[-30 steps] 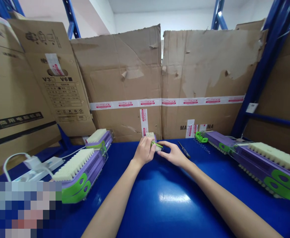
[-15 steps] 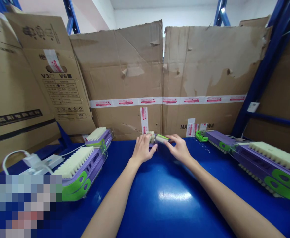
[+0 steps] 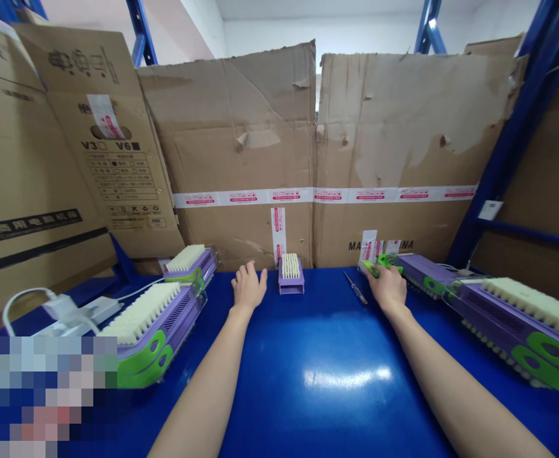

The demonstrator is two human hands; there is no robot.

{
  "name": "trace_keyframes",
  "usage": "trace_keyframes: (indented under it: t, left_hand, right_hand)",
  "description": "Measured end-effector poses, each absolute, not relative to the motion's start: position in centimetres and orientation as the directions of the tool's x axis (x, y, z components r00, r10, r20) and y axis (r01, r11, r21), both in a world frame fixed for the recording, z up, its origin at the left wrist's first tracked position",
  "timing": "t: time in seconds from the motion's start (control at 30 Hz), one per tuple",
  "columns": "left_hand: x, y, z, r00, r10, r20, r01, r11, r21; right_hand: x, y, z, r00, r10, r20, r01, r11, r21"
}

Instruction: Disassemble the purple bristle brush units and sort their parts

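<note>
My left hand rests on the blue table with fingers stretched out, holding nothing, just left of a small purple block topped with cream bristles. My right hand is far to the right, its fingers closed on a small green and clear part beside the near end of the long purple brush units. A thin dark screwdriver lies between the block and my right hand.
Two purple and green brush units lie at the left, with a white power strip and cable beside them. Cardboard boxes wall off the back and left. Blue rack posts stand at the right.
Both hands left the small bristle block, which now stands alone. My right hand carried the green part to the right, to the brush units. My left hand drew back to the left and opened.
</note>
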State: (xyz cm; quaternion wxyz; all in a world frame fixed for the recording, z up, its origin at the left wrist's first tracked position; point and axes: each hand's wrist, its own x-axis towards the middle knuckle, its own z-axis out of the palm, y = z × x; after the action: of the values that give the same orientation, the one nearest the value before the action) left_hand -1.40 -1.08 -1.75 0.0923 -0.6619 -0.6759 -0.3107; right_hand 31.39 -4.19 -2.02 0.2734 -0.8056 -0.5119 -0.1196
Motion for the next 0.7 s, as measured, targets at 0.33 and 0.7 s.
trace_keyframes:
  t: [0.33,0.7]
  left_hand:
    - [-1.2,-1.1,-1.9,-0.027,0.867,0.497,0.969,-0.099,0.224]
    - [-1.1,-1.2,-1.9,-0.006,0.877,0.48,0.974,-0.103,0.2]
  right_hand:
    - [30.8,-4.1,-2.1,0.372,0.788,0.49,0.926,-0.352,-0.137]
    - [31.7,-3.3,-2.9,0.334,0.813,0.477,0.942,-0.274,-0.192]
